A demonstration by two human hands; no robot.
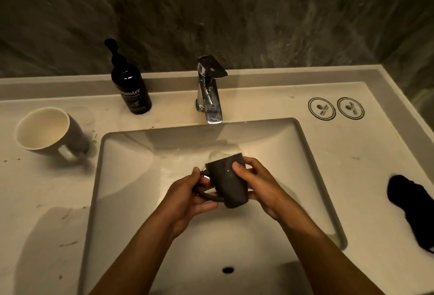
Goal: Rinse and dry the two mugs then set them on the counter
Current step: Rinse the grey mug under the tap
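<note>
Head view: risk is the wet dark grey ceramic mug [231, 180] slipping and striking the pale rectangular sink basin [122, 177], glaze being slick. Left hand [187, 198] grip is curling round the handle; right hand [258, 184] is clasping the body. Second mug, cream-lined [47, 130], is lying tilted on the table [328, 165].

I've got a black pump bottle [131, 85] of hand wash upright at upper left of centre, on the ledge behind the basin. Right of it, top centre, the chrome tap [209, 90] reaches over the sink's [312, 168] back rim. Upper right, two round printed coasters [336, 108] lie side by side. At the right edge, a dark cloth [413, 207] lies crumpled on the pale surface [366, 236].
</note>
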